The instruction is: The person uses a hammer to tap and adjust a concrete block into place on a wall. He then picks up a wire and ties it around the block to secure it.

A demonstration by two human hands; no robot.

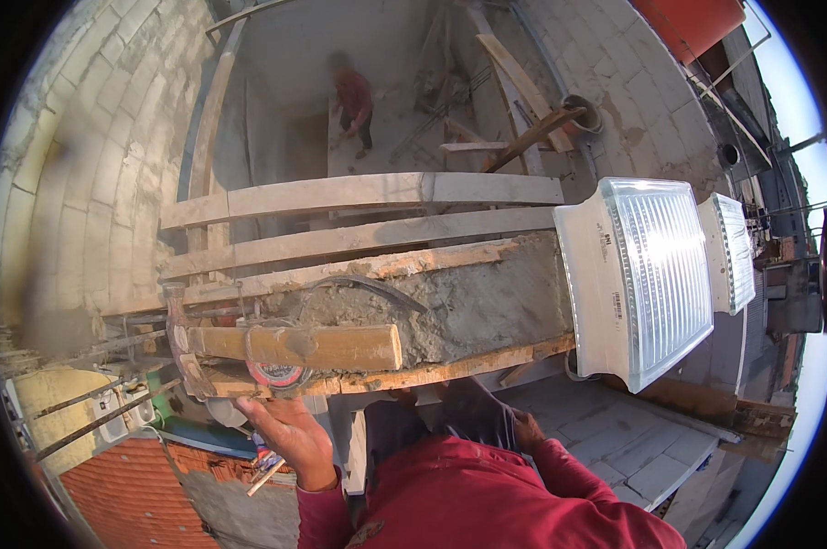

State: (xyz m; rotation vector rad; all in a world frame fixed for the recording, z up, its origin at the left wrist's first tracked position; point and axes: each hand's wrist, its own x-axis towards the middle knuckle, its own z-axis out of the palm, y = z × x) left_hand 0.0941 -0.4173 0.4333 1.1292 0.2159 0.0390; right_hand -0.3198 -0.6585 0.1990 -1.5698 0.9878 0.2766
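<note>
My left hand (pixel 292 437) is raised at the near edge of a wooden formwork board (pixel 487 360), at the left. Its visible fingers are stretched out and touch or nearly touch the board's underside; it holds nothing I can see. Just above it lies a hammer (pixel 340 346) with a thick wooden handle, its rusty head to the left. A round red and black object (pixel 279 373) sits partly under the handle. Rough grey mortar (pixel 468 293) fills the form. My right hand (pixel 526 430) is low against my dark trousers, its fingers mostly hidden.
A glass block (pixel 665 274) stands at the form's right end, a second glass block (pixel 732 252) beyond it. Wooden beams (pixel 359 190) span a deep space where another person (pixel 354 96) stands below. A bucket (pixel 582 116) is at the far right. Red roof tiles (pixel 134 489) lie lower left.
</note>
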